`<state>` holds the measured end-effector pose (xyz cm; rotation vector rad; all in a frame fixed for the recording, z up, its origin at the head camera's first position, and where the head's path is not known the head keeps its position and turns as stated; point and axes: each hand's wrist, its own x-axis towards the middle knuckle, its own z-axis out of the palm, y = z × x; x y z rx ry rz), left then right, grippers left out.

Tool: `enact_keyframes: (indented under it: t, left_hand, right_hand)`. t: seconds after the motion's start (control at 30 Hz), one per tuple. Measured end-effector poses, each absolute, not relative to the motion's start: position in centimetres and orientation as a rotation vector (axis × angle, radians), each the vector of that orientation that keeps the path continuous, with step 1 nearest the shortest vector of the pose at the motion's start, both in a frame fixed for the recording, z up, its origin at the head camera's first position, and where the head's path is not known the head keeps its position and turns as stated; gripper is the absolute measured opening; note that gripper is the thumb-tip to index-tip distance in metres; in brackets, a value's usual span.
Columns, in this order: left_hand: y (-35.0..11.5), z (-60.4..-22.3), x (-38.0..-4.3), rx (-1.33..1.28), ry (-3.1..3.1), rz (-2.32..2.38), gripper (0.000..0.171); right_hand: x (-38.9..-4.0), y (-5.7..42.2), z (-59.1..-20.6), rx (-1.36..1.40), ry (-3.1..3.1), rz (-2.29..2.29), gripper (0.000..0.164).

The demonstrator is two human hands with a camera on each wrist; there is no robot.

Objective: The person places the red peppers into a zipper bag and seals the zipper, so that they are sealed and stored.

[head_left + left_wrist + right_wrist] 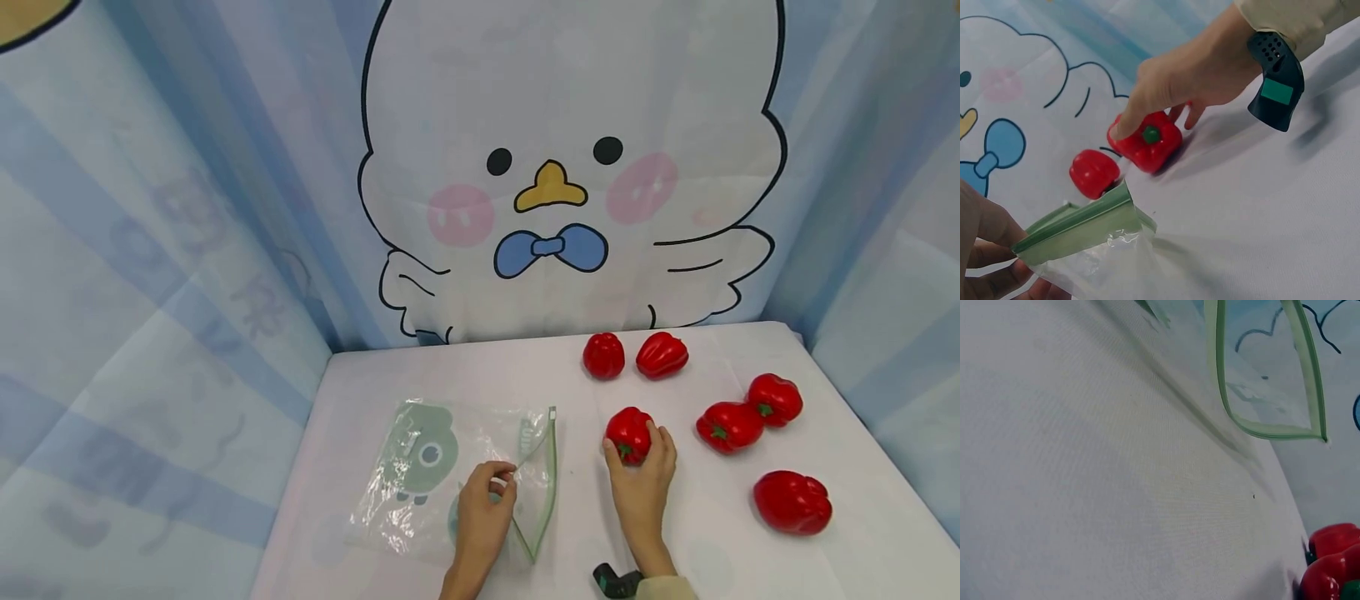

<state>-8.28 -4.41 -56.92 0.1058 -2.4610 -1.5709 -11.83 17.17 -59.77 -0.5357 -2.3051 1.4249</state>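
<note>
With thumb and fingers, my left hand (483, 508) pinches the opening of a clear plastic zip bag (427, 450) that lies on the table and has green cartoon prints. Its green zip edge (1079, 228) gapes in the left wrist view, and a wide loop of it shows in the right wrist view. To the right of the bag, my right hand (643, 492) grips a red bell pepper (627, 429), thumb on one side and fingers on the other. The green stem (1151, 134) of this pepper faces the left wrist camera.
Two red bell peppers (603, 357) lie near the table's back edge. Another pair (729, 427) touches at the right, with a single pepper (792, 502) nearer the front. A black wrist device (1279, 87) sits on my right wrist. Printed curtains (555, 83) hang around the table (750, 567).
</note>
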Motion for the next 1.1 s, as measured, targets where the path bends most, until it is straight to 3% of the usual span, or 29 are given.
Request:
enact_keyframes:
  t: [1.1]
  left_hand:
    - [-4.4, -56.6, -8.4, 0.073, -2.432, -1.619, 0.021]
  right_hand:
    - [-12.7, 17.4, -60.6, -0.629, -2.304, 1.522, 0.092]
